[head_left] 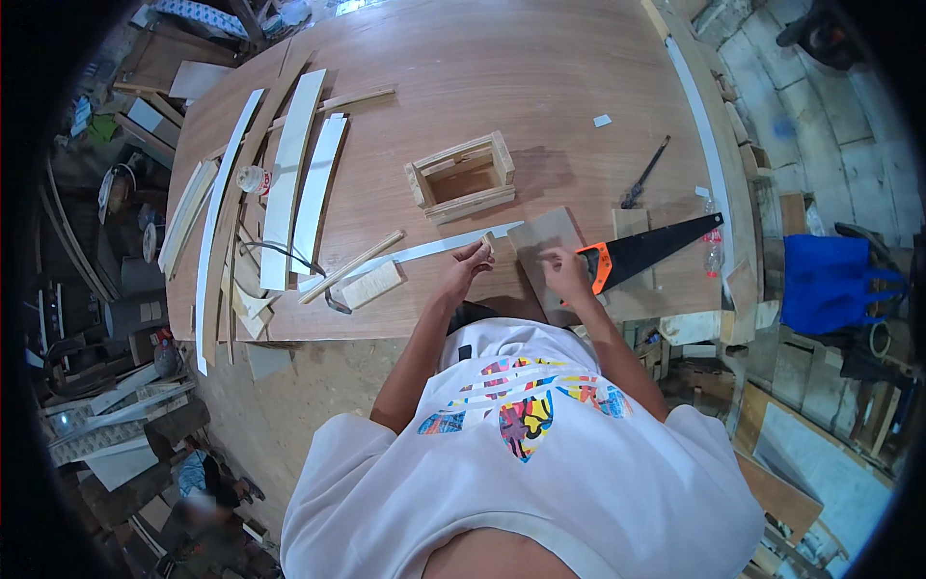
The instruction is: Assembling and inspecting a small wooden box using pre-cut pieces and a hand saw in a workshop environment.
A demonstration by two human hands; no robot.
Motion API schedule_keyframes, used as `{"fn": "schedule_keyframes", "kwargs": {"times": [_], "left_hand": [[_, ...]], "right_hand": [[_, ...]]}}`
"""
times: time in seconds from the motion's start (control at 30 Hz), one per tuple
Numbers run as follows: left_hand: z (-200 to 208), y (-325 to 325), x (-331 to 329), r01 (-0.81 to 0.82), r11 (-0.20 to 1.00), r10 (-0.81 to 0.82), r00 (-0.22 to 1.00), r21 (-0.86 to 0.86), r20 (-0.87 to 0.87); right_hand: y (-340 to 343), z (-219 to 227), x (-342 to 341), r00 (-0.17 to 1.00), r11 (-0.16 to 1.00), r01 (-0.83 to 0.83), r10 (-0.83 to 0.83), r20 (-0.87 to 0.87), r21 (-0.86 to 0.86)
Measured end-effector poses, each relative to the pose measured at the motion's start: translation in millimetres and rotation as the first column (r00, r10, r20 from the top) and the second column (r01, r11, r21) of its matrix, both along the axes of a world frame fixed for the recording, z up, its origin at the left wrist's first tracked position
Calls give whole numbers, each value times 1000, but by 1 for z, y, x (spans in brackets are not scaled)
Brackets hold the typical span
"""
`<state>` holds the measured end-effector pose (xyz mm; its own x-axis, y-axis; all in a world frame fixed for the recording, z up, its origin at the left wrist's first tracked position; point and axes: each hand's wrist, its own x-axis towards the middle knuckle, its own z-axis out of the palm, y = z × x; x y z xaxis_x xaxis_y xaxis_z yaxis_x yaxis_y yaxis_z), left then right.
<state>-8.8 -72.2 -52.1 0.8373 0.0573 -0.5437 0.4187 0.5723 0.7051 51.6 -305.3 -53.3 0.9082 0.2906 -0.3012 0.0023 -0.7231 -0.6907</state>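
My left hand (pixel 467 268) is closed on a small pale piece of wood (pixel 489 241) at the table's near edge. To its right, my right hand (pixel 567 274) has its fingers curled together over a grey-brown board (pixel 546 230); whatever they hold, if anything, is hidden. Close beside that hand is a handsaw (pixel 648 253) with an orange handle and black blade, lying across a light wood piece (pixel 631 224). An open rectangular wooden frame (pixel 463 179) stands beyond both hands. A pale wood block (pixel 372 286) and a thin stick (pixel 351 265) lie left of my left hand.
Long white and brown strips (pixel 293 179) cover the table's left side, with a small plastic bottle (pixel 254 179) on them. A dark slim tool (pixel 645 174) and a clear bottle (pixel 713 246) lie at the right. A blue bag (pixel 826 284) is beyond the right edge.
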Motion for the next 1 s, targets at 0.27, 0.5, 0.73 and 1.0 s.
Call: {"fn": "schedule_keyframes", "kwargs": {"times": [0.27,0.5,0.73,1.0], "left_hand": [[1,2,15,115,905,-186,973,410,139],[13,26,30,206,795,-268,963,570,26],[17,51,78,-65,110,-567,816,992,116],[16,68,156,-1,-428,-780,506,904,-368]], "right_hand": [[62,38,29,970,847,-48,166,-176,530],[74,11,33,941,747,50,186,-281,663],[98,-26,33,982,890,80,-148,119,448],[144,-52,30,882,820,223,-400,248,527]]}}
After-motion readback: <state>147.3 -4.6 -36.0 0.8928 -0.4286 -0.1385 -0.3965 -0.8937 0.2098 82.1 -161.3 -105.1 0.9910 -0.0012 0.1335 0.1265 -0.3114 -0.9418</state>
